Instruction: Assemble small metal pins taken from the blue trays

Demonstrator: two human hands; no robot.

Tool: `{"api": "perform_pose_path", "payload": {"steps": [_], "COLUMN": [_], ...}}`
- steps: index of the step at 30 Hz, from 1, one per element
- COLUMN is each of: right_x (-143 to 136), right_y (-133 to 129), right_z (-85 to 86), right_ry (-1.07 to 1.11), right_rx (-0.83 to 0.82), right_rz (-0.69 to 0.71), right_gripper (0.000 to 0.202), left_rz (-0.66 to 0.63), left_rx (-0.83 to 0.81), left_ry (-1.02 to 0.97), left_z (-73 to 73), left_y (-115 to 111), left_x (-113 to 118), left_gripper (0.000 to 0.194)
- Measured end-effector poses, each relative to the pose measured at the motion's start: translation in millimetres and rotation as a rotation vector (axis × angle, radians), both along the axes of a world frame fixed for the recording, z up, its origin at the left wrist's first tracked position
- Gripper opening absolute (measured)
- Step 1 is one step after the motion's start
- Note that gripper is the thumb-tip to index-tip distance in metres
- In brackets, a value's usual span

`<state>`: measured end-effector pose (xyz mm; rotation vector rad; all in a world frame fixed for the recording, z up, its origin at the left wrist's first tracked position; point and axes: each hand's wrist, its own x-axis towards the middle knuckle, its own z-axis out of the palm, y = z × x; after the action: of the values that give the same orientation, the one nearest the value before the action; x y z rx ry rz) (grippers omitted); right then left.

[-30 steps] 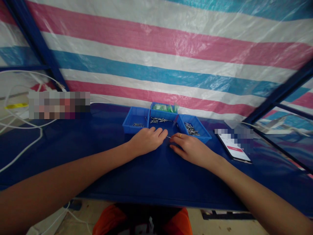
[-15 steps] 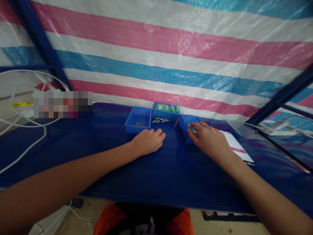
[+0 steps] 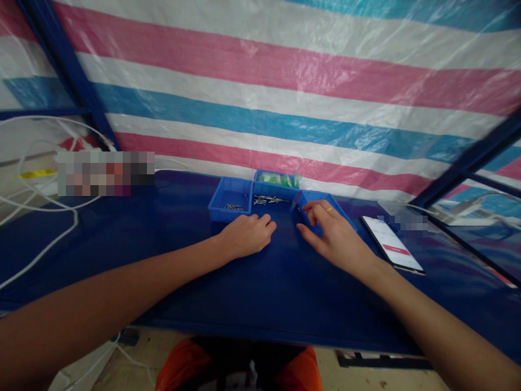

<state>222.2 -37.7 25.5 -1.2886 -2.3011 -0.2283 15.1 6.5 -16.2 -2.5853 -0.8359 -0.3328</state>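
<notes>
My left hand (image 3: 248, 236) rests on the blue table, curled closed; its palm side is hidden, so what it holds, if anything, cannot be seen. Just behind it stands a blue bin (image 3: 228, 216) with some thin silvery metal pins (image 3: 233, 207) inside. A loose pile of similar pins (image 3: 265, 200) lies on the table beside that bin. My right hand (image 3: 340, 236), with a ring on one finger, hovers at the near side of another blue bin (image 3: 344, 209) and hides most of its contents. Its thumb and fingers are apart, nothing visible between them.
A third blue bin (image 3: 280, 190) at the back holds green and clear plastic packets (image 3: 277, 178). To the right lies a phone (image 3: 394, 248) with a lit screen. White cables (image 3: 75, 222) loop over the table's left end. A striped plastic sheet (image 3: 260, 103) hangs behind.
My right hand has drawn back and left from inside the right bin, and its thumb has spread away from the fingers. More of the phone shows. My left hand stays put.
</notes>
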Motion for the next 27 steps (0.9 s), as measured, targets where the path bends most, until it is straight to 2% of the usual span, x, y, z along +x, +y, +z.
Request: {"api": "perform_pose_path", "payload": {"steps": [5, 12, 16, 22, 27], "right_x": [-4.6, -6.7, -9.6, -12.2, -9.6], "right_y": [-1.0, -4.3, -5.7, -2.8, 2.8], "right_z": [-3.2, -4.9, -5.7, -15.0, -26.1], "right_ry": [0.096, 0.168, 0.146, -0.013, -0.078], "right_rx": [-0.013, 0.002, 0.005, -0.118, -0.179], "right_rz": [0.105, 0.232, 0.239, 0.268, 0.253], "right_gripper": [0.024, 0.034, 0.029, 0.001, 0.02], "left_rz": [0.0, -0.002, -0.001, 0.008, 0.01], "left_rx": [0.02, 0.02, 0.028, 0.005, 0.007], "left_ry": [-0.002, 0.0, -0.005, -0.01, -0.005], "left_z": [-0.8, -0.7, -1.8, -2.3, -2.1], "left_y": [0.6, 1.1, 1.8, 1.7, 1.7], "left_x": [0.3, 0.2, -0.2, 0.2, 0.1], "left_gripper": [0.016, 0.016, 0.015, 0.013, 0.013]}}
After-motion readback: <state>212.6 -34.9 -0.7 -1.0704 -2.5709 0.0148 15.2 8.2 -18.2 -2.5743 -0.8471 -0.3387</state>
